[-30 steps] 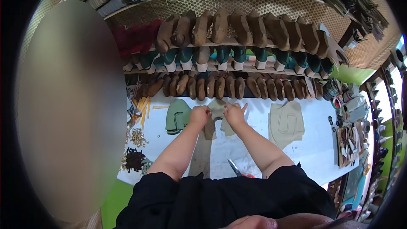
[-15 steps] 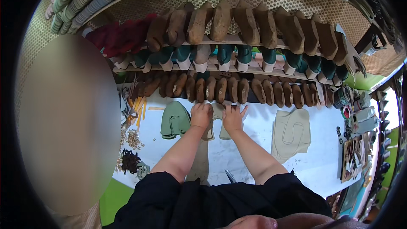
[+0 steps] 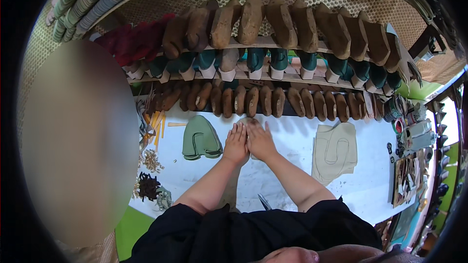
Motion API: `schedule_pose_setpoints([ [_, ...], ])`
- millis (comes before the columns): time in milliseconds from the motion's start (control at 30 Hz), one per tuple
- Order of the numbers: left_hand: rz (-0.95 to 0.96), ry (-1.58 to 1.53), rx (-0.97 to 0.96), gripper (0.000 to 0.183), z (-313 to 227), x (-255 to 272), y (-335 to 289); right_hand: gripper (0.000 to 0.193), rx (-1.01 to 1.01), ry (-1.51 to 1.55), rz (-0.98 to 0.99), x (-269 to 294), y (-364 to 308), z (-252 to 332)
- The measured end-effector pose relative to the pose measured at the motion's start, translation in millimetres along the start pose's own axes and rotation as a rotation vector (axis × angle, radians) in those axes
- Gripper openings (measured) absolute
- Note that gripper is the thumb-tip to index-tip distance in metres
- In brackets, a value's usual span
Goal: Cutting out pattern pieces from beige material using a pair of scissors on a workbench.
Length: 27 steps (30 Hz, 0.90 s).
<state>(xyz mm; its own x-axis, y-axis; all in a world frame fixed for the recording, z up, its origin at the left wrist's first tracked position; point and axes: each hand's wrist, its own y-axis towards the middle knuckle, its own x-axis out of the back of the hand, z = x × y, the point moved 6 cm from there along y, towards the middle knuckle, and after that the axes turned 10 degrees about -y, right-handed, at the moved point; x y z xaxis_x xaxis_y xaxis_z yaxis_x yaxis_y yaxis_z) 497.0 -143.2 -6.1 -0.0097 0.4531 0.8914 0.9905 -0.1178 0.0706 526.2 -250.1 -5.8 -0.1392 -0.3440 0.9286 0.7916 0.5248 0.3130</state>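
Observation:
My left hand [image 3: 236, 145] and my right hand [image 3: 261, 142] lie side by side, nearly touching, with fingers stretched out flat. Both press down on a beige U-shaped cut piece [image 3: 247, 119], mostly covered by them; whether it is one layer or several I cannot tell. Just left of my hands sits a stack of green U-shaped pieces [image 3: 201, 135]. Farther right lie flat beige sheets [image 3: 335, 150] with a curved outline on the top one.
A pointed metal tool [image 3: 264, 201] lies near the table's front edge. Behind stand racks of wooden shoe lasts [image 3: 252, 101] and green heeled shoes [image 3: 257, 61]. Yellow strips [image 3: 158, 125] and small brass-coloured bits [image 3: 152, 160] lie left; a tray of tools [image 3: 405, 180] stands right.
My hands have come together over the beige piece and drawn slightly nearer, fingers now flat where they were bent at its far edge. More of the piece is covered.

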Motion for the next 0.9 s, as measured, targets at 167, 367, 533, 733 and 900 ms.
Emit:
schedule_pose_setpoints([
  [167,0.054,0.020,-0.073,0.066,-3.4,2.9,5.0,0.066,0.012,0.031,0.102,-10.0,-4.1,0.0],
  [367,0.041,0.017,-0.038,0.069,1.1,-2.4,2.0,0.074,-0.217,-0.020,0.106,-2.1,-11.0,1.6],
  [533,0.075,0.027,-0.005,0.071,-2.6,0.0,-20.0,0.076,-0.229,-0.002,0.177,1.9,-28.7,7.3],
  [733,0.207,0.020,0.045,0.080,2.5,3.3,-56.8,0.079,-0.181,-0.029,0.201,2.0,-53.5,16.0],
  [900,0.293,0.036,0.007,0.086,10.6,3.1,-83.9,0.081,-0.126,-0.119,0.210,13.4,-74.4,25.5],
])
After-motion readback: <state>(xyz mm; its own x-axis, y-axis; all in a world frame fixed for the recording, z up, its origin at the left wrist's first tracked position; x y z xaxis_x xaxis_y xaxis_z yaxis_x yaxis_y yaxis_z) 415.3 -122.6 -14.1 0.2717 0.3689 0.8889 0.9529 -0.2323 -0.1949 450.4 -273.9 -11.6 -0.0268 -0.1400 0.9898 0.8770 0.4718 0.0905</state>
